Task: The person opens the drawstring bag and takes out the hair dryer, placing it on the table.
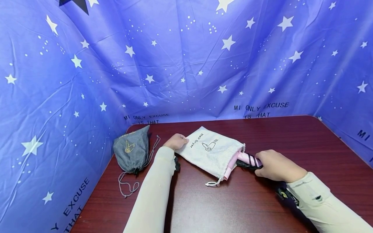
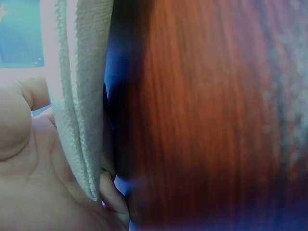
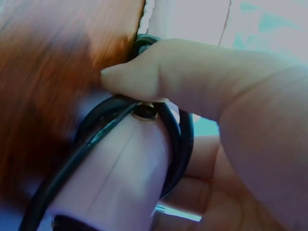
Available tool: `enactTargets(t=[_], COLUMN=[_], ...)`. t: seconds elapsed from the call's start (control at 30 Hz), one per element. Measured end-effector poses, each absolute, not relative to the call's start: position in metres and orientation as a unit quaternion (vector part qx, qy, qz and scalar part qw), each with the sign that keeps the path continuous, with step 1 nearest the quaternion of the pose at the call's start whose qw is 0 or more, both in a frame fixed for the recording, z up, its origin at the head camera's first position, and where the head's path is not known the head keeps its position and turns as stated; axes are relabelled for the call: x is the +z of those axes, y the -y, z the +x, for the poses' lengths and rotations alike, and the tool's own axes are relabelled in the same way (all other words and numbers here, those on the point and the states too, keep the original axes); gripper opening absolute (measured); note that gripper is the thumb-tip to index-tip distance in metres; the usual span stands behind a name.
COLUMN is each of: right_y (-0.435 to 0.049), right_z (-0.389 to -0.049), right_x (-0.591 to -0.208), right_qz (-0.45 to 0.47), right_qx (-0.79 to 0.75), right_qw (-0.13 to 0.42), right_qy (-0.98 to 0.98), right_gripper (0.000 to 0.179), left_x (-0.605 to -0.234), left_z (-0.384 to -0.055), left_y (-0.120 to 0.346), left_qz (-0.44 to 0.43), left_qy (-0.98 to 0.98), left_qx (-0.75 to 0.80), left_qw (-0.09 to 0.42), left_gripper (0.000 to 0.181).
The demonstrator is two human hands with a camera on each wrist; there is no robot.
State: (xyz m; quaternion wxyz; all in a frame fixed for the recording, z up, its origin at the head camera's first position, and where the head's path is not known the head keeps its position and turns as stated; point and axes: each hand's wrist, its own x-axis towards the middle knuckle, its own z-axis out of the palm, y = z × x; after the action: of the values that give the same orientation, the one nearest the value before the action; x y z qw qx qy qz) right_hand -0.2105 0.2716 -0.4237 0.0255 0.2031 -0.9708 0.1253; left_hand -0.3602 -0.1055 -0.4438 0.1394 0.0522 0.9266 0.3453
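A white drawstring bag (image 1: 201,145) printed "Hair Dryer" lies on the table, its mouth toward the right. My left hand (image 1: 176,141) pinches the closed-end corner; in the left wrist view the cloth (image 2: 79,106) runs between thumb and fingers. A pink hair dryer (image 1: 245,157) is partly inside the bag, with part of its body and its handle sticking out of the mouth. My right hand (image 1: 276,165) grips this handle (image 3: 113,175) and the black cord (image 3: 185,144) looped around it. The dryer's far part is hidden in the bag.
A grey drawstring bag (image 1: 132,149) with a gold dryer print stands at the table's left edge, its cord (image 1: 128,187) trailing on the top. The dark red table (image 1: 198,207) is bounded by a blue starry curtain (image 1: 180,58) at the back and sides.
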Motion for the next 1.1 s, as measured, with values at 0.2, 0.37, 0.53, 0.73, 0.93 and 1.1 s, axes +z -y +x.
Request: enactTargets(t=[0.2,0.37,0.53,0.73,0.93,1.1], right_y=[-0.2735,-0.2755,-0.2768,-0.2772,-0.2772,-0.2785], right_z=[-0.2125,-0.2144,-0.2158,-0.2173,-0.2166,-0.2177], right_x=[-0.4242,-0.4261,-0.4276,-0.4286,-0.4266,-0.4259], right_qz=[0.2,0.201,0.207,0.207,0.203,0.198], right_qx=[0.115,0.109,0.104,0.101,0.103,0.103], right_qw=[0.033,0.048,0.066,0.07,0.075,0.072], right_qy=[0.972,0.972,0.971,0.971,0.971,0.972], right_gripper=[0.025,0.026,0.028,0.03,0.03,0.028], left_x=[-0.4444,-0.4444,-0.4446,-0.4457,-0.4452,-0.4445], left_z=[-0.3599,-0.36,-0.3591,-0.3586,-0.3568,-0.3558], left_y=[0.106,0.106,0.1062,0.1067,0.1072,0.1081], left_qz=[0.055,0.049,0.039,0.034,0.02,0.006], left_qy=[-0.926,-0.924,-0.919,-0.911,-0.905,-0.901], left_qx=[0.348,0.352,0.368,0.388,0.407,0.417], left_qw=[0.136,0.137,0.136,0.133,0.127,0.124], left_gripper=[0.049,0.05,0.047,0.045,0.039,0.032])
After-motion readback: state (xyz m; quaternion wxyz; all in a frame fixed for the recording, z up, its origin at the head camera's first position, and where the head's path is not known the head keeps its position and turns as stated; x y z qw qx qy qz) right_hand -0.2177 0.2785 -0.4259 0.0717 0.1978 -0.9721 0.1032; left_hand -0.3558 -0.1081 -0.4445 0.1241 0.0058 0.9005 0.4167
